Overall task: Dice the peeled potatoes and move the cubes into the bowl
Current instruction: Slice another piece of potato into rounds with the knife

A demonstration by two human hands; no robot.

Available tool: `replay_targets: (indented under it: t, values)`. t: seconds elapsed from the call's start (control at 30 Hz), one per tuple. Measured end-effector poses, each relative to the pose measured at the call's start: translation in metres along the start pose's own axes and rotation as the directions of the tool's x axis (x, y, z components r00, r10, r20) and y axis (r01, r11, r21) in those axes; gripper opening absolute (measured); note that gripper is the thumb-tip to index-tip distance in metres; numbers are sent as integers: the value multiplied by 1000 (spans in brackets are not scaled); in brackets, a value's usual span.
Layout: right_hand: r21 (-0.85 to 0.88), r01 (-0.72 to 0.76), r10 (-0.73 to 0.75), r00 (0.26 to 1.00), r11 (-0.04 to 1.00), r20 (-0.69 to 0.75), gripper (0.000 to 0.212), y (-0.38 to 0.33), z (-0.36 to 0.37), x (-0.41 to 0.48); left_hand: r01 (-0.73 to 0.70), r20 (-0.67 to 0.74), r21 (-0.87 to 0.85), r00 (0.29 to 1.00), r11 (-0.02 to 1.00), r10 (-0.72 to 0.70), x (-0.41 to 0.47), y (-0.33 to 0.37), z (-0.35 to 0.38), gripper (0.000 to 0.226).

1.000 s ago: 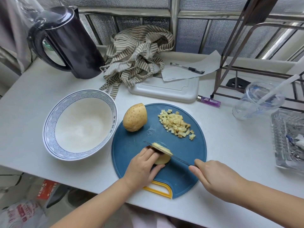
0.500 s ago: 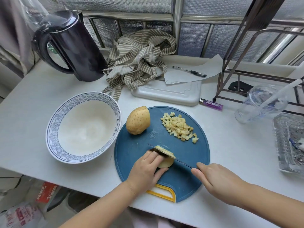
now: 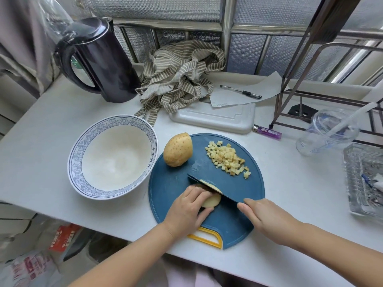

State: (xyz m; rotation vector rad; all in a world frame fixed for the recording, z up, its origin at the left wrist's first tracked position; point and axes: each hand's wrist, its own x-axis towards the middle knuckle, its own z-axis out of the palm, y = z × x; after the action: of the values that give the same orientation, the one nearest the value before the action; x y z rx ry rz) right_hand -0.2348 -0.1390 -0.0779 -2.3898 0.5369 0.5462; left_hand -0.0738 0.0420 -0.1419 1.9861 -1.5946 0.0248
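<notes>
A round blue cutting board (image 3: 178, 189) lies near the table's front edge. My left hand (image 3: 189, 206) presses a potato piece (image 3: 211, 200) down on it. My right hand (image 3: 267, 218) grips a knife (image 3: 209, 188) whose dark blade rests across the top of that piece. A whole potato half (image 3: 177, 149) sits at the board's far left, and a pile of small potato cubes (image 3: 228, 159) lies at its far right. The white bowl (image 3: 78, 158) with a blue patterned rim stands left of the board, with nothing in it.
A black kettle (image 3: 103, 59) stands at the back left, a striped cloth (image 3: 180, 75) and a white tray (image 3: 213, 119) behind the board. A purple lighter (image 3: 267, 131), plastic cup (image 3: 327, 131), glass dish (image 3: 364, 179) and metal rack (image 3: 310, 83) crowd the right.
The knife blade has sunk lower into the potato piece while my left hand keeps holding it. The view has shifted slightly downward.
</notes>
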Motion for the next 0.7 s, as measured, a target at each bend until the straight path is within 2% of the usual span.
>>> replay_targets:
  t: [0.2, 0.33, 0.53, 0.7]
  values:
    - [118, -9, 8, 1000, 993, 6, 47, 1, -4, 0, 41, 38, -58, 999, 997, -39, -1, 1, -3, 35]
    - [182, 13, -15, 1000, 983, 11, 49, 7, -13, 2, -7, 50, 9, 999, 1000, 6, -6, -2, 1, 30]
    - [140, 30, -27, 999, 990, -21, 49, 7, -10, -9, -15, -29, 37, 999, 999, 16, -9, -1, 5, 25]
    - [76, 29, -29, 1000, 997, -7, 48, 5, -22, -20, -13, -41, 75, 999, 997, 16, -10, 1, 5, 23]
